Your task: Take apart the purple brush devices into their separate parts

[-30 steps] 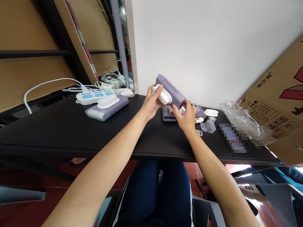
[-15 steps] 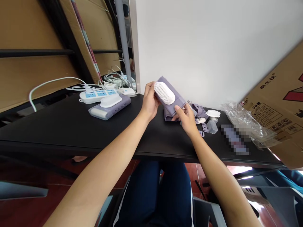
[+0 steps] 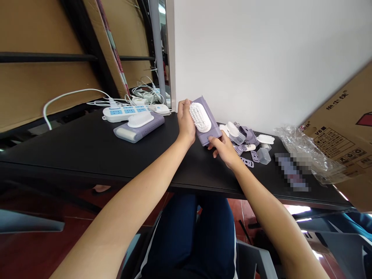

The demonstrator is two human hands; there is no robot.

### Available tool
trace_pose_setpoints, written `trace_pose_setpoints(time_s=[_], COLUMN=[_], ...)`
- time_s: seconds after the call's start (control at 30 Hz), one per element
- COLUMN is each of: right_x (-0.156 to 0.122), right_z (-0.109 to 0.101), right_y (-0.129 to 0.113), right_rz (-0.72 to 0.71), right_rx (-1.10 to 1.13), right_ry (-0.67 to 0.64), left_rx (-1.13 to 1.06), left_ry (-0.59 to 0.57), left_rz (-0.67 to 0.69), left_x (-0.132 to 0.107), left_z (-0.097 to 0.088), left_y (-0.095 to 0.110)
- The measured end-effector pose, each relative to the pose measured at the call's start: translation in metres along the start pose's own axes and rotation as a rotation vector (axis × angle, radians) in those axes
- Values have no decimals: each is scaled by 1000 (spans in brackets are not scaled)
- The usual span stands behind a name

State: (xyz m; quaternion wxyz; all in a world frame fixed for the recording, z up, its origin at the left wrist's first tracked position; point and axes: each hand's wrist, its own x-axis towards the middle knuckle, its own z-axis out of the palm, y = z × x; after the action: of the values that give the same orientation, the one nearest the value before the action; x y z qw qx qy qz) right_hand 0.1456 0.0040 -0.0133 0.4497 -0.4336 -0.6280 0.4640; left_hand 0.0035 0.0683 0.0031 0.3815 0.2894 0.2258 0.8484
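I hold up a purple plastic case (image 3: pixel 207 101) above the table, tilted. A white oval brush (image 3: pixel 201 118) with short bristles lies against its front face. My left hand (image 3: pixel 186 122) grips the case's left side, the fingers closed near the brush. At the lower right end, my right hand (image 3: pixel 223 149) pinches the case with thumb and fingers. What the fingers behind it touch is hidden. Just right of this hand lie small purple slotted pieces (image 3: pixel 247 162), a clear plastic cup (image 3: pixel 264 155) and a white brush head (image 3: pixel 265 139).
On the left of the black table (image 3: pixel 139 159) lies a similar purple case (image 3: pixel 142 130) with a white piece on top. Behind it stands a white power strip (image 3: pixel 124 112) with cords. A crumpled clear bag (image 3: pixel 305 151) and a cardboard box (image 3: pixel 337 131) are at the right.
Both hands have turned the purple case to a steeper tilt. My right hand has moved slightly down and left along its lower end, and more loose parts show behind it. The view has shifted slightly.
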Motion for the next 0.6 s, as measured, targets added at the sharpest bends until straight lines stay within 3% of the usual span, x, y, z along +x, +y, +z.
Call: trace_pose_setpoints(time_s=[0.43, 0.6], right_x=[1, 2], right_z=[7, 6], right_y=[4, 5], right_rz=[23, 28], right_rx=[27, 28], right_ry=[95, 73], left_rx=[-23, 1], left_ry=[43, 37], left_rz=[3, 28], left_x=[0, 1], left_z=[-1, -3], left_y=[-9, -11])
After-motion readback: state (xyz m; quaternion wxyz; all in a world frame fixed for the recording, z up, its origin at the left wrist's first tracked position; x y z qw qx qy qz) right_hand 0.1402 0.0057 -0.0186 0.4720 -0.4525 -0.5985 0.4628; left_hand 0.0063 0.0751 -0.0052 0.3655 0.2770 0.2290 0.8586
